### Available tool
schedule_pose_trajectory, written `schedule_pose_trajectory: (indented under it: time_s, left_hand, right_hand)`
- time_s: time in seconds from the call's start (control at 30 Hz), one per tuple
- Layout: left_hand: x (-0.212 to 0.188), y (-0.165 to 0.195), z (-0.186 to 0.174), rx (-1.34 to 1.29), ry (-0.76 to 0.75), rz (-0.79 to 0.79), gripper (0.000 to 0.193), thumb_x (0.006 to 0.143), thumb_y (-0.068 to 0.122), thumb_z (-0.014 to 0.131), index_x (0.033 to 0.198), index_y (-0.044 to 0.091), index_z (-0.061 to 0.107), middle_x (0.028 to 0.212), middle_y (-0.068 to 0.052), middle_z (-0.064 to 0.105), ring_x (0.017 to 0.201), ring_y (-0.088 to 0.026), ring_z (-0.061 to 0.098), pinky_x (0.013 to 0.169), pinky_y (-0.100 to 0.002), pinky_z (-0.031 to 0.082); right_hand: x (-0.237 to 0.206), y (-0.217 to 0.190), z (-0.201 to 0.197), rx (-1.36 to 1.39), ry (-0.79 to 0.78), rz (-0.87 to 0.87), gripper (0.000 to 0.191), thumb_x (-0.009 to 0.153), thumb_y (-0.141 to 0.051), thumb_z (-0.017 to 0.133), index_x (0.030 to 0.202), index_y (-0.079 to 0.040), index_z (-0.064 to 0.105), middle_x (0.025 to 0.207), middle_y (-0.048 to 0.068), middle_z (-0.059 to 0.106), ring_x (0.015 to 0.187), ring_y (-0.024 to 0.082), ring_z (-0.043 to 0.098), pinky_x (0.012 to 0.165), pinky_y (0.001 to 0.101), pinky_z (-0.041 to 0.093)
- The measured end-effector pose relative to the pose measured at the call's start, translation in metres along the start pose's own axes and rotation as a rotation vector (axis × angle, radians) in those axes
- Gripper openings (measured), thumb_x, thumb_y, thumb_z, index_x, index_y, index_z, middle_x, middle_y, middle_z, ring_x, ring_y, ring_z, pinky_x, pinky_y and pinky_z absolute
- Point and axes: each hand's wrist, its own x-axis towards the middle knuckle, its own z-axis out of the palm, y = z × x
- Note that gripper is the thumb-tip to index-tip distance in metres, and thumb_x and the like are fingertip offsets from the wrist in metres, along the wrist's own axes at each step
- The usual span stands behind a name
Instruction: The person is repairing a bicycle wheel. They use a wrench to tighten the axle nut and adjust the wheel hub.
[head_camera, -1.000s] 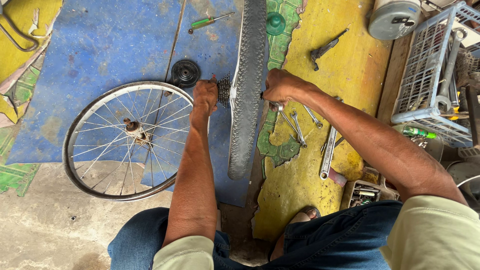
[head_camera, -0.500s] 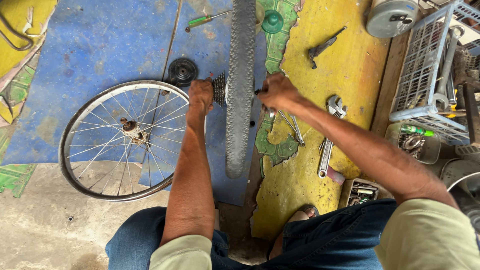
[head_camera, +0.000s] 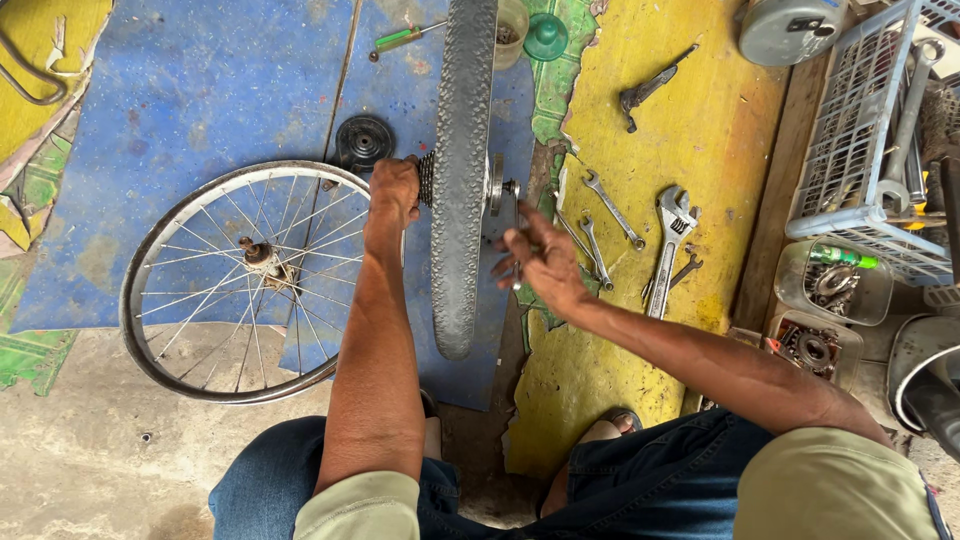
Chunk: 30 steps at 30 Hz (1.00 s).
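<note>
The left hand (head_camera: 395, 190) clamps the sprocket side of the upright tyred bicycle wheel (head_camera: 462, 180) to steady it on the floor mat (head_camera: 200, 90), while the right hand (head_camera: 535, 262), fingers loosely spread, seems to pinch a small part beside the axle.

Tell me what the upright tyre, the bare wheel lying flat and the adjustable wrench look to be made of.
Upright tyre: looks like black rubber, matte, with a fine knobbly tread. Bare wheel: seemingly metal, likely steel or aluminium, given its shiny silver rim and thin bright spokes. Adjustable wrench: probably steel, grey and dull with worn patches. The left hand holds the tyre's hub side.
</note>
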Motion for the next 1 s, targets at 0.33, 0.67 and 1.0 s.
schedule_pose_trajectory:
  time_s: [0.33, 0.67, 1.0]
  left_hand:
    - [-0.001, -0.001, -0.003, -0.05, -0.1, 0.004, 0.038, 0.099, 0.035, 0.062, 0.08, 0.003, 0.061, 0.06, -0.006, 0.048, 0.048, -0.019, 0.045, 0.042, -0.039, 0.04]
    - [0.002, 0.007, -0.004, 0.123, -0.129, 0.007, 0.038, 0.1, 0.039, 0.059, 0.088, 0.003, 0.066, 0.063, -0.007, 0.056, 0.052, -0.019, 0.052, 0.046, -0.036, 0.048]
    - [0.016, 0.0, -0.002, 0.179, -0.115, -0.037, 0.042, 0.101, 0.042, 0.058, 0.087, 0.003, 0.064, 0.064, -0.008, 0.054, 0.051, -0.019, 0.051, 0.047, -0.036, 0.048]
  right_hand:
    - [0.003, 0.018, -0.005, 0.088, -0.213, 0.029, 0.046, 0.102, -0.026, 0.061, 0.144, -0.009, 0.053, 0.101, 0.011, 0.074, 0.083, 0.017, 0.074, 0.072, 0.034, 0.065]
    - [0.064, -0.028, -0.007, -0.448, -0.245, -0.226, 0.038, 0.093, -0.008, 0.061, 0.131, -0.006, 0.064, 0.13, 0.012, 0.063, 0.115, 0.022, 0.063, 0.093, 0.0349, 0.059]
    - [0.092, -0.052, -0.015, -0.998, -0.352, -0.501, 0.077, 0.071, 0.011, 0.056, 0.145, -0.006, 0.046, 0.162, 0.024, 0.03, 0.141, 0.045, 0.043, 0.103, 0.0466, 0.053]
